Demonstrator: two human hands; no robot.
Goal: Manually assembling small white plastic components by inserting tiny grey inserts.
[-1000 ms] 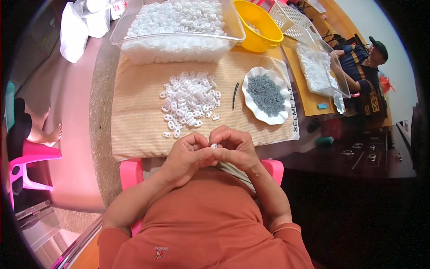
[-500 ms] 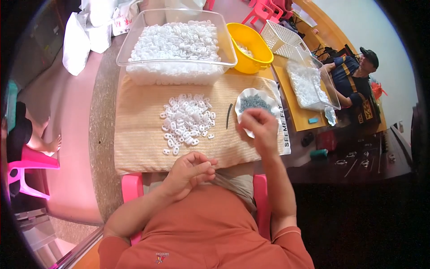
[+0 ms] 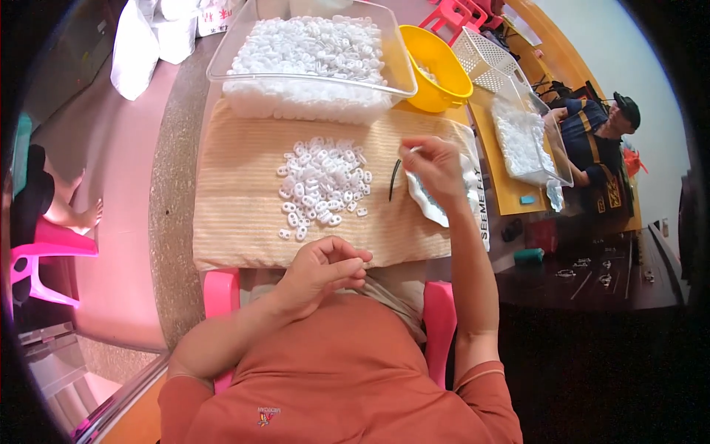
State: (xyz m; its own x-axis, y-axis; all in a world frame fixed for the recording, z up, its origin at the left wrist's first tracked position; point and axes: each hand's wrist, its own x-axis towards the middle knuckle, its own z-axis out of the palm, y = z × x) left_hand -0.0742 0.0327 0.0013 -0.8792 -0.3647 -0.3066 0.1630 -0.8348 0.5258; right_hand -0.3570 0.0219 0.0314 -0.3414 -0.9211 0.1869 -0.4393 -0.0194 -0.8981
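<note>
On a tan striped cloth [image 3: 244, 185] lies a loose pile of small white oval plastic pieces [image 3: 322, 174], each with two holes. My left hand [image 3: 325, 270] is in front of the pile near the cloth's front edge, thumb and fingers pinched; what they hold, if anything, is too small to tell. My right hand [image 3: 438, 174] is raised over a white wavy-rimmed dish [image 3: 433, 212], fingertips together; I cannot make out what is between them. That hand mostly hides the dish and its small grey parts. A thin, curved black strip [image 3: 393, 181] lies between pile and dish.
Behind the pile stands a clear bin [image 3: 310, 89] full of similar white pieces, beside a yellow tub [image 3: 436, 66]. A white perforated basket [image 3: 484, 63] is farther right. Another person [image 3: 592, 129] sits at the right by a second clear bin [image 3: 521, 144].
My right hand has moved up and slightly left relative to the dish. My left hand stays pinched near the front edge. The whole view has shifted a little.
</note>
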